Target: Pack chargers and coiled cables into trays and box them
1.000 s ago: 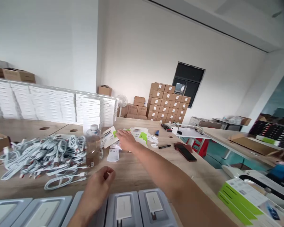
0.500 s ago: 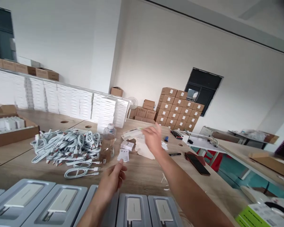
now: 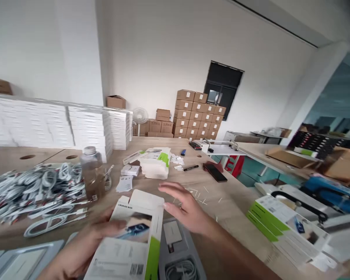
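My left hand [image 3: 90, 239] grips a white and green printed packaging box [image 3: 125, 249], its thumb across the front and its top flap standing up. My right hand [image 3: 189, 210] is open just right of that flap, fingers stretched out; whether a fingertip touches the box I cannot tell. Partly behind the box lies a grey tray [image 3: 196, 258] holding a white block-shaped device [image 3: 172, 232] and a coiled white cable [image 3: 181, 270]. Another grey tray [image 3: 54, 249] with a similar device is at the lower left. Beyond my hands sits a pile of flattened boxes [image 3: 154, 167].
Bundled white cables [image 3: 46, 186] and a plastic bottle [image 3: 92, 175] stand left. Small leaflets [image 3: 125, 183], a black marker [image 3: 191, 168] and a phone [image 3: 215, 172] lie ahead. Stacked green-white boxes [image 3: 282, 221] are right; white boxes [image 3: 87, 130] line the back.
My right hand has come back from the box pile toward me. A packaging box is now in my left hand, which was empty. The view has turned right.
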`<state>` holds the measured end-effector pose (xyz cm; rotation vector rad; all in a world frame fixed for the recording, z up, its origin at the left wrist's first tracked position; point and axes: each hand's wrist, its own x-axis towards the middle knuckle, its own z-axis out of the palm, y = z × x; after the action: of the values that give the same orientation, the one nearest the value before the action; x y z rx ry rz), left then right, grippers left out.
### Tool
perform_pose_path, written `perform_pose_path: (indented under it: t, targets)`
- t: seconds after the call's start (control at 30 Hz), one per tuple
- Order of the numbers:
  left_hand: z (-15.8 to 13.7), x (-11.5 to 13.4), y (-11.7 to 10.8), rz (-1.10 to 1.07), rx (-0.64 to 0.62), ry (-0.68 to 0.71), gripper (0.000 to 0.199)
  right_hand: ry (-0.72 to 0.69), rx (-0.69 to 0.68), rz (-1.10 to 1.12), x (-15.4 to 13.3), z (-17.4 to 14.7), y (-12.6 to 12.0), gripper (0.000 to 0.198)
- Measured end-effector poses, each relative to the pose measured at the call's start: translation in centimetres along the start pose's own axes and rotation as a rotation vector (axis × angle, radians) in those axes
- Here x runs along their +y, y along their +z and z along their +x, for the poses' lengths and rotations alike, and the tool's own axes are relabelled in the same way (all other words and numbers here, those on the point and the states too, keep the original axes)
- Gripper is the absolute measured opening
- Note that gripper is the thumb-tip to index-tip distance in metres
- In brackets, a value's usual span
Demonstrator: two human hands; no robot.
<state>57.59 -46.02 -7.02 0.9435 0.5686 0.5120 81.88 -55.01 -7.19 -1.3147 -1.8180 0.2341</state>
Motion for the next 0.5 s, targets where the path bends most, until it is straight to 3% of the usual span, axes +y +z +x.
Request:
perform_pose_path:
  t: [0.17,0.33,0.5]
  targets:
    - [0.0,-0.9,2.9,0.051,-0.044,-0.072,0.054,0.17,-0.218,0.015,1.9,0.6,-0.3,0.042]
    - [0.7,-0.9,1.7,0.085,-0.045,-0.096,0.048,0.182,-0.246,-0.028,0.9,0.5,0.7,0.034]
    - [1.5,-1.1,0.6,0.288,-0.118,-0.045,0.025,0.116,-0.193,-0.313,-0.6,0.1,2.2,0.031]
